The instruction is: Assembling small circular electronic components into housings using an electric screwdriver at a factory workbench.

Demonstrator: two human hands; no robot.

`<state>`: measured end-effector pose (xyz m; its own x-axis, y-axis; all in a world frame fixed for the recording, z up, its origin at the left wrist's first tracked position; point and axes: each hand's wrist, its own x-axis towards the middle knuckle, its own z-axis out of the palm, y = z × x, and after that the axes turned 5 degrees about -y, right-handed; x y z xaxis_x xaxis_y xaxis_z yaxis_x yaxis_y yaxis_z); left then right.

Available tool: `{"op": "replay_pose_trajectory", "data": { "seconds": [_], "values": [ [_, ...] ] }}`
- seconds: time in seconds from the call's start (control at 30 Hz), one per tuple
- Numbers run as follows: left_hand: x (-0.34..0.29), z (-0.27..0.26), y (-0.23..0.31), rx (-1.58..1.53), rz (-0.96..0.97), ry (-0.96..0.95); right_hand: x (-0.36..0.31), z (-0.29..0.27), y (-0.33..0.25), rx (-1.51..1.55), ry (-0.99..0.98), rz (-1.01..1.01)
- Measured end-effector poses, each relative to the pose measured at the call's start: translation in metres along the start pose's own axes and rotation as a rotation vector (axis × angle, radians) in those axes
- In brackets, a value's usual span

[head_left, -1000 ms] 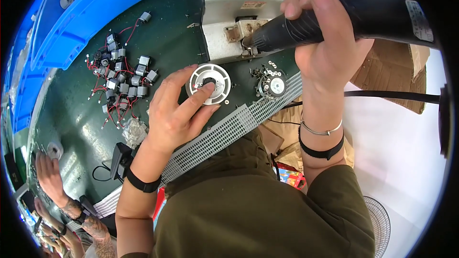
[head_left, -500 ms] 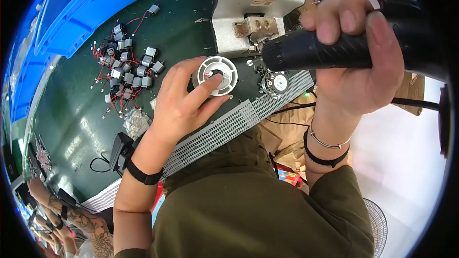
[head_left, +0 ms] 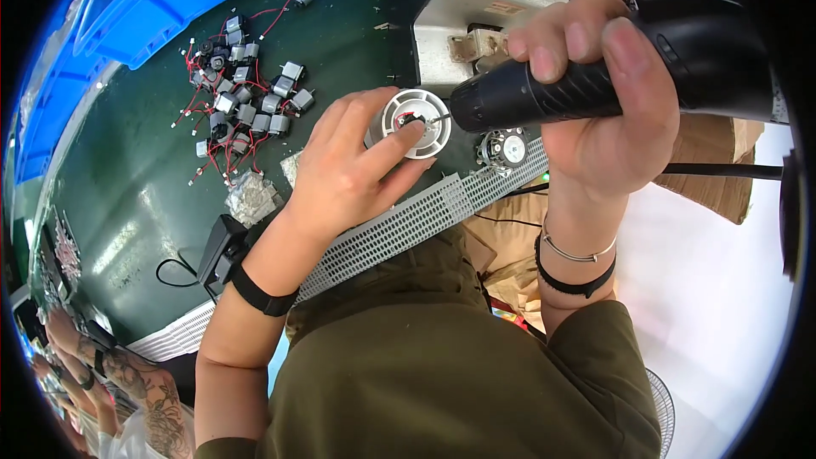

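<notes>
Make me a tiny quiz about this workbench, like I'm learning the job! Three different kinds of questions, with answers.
1. Which hand holds the black electric screwdriver?
2. Fill the blank: the small grey motors lie on the ____ tabletop.
3. What is the left hand holding?
A) a blue bin
B) a white round part
C) a piece of cardboard

Key: 1. The right hand. 2. Green. 3. B.

- Blue plastic bin [head_left: 170, 13], upper left of the frame
- Brown cardboard [head_left: 722, 193], right of the frame
- Wire fan guard [head_left: 665, 408], partly hidden, lower right
- Crumpled whitish bag [head_left: 252, 197], left of centre
</notes>
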<state>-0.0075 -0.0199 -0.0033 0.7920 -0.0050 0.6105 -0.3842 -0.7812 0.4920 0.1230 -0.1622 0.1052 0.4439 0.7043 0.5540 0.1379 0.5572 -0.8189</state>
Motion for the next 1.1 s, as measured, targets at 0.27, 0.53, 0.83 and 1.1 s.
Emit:
{"op": "replay_pose_trajectory", "data": {
  "seconds": [0.27,0.53,0.83,1.1],
  "values": [
    [0.000,0.000,0.002,0.000,-0.013,0.005,0.000,0.002,0.002,0.008,0.002,-0.006],
    [-0.001,0.001,0.001,-0.023,-0.019,0.015,0.001,0.024,-0.012,-0.239,0.093,0.160],
    [0.000,0.002,0.001,-0.018,-0.021,0.001,0.002,0.023,-0.008,-0.247,0.131,0.181],
    [0.000,0.000,0.003,-0.026,-0.017,0.014,0.000,0.031,0.003,-0.352,0.166,0.081]
  ]
}}
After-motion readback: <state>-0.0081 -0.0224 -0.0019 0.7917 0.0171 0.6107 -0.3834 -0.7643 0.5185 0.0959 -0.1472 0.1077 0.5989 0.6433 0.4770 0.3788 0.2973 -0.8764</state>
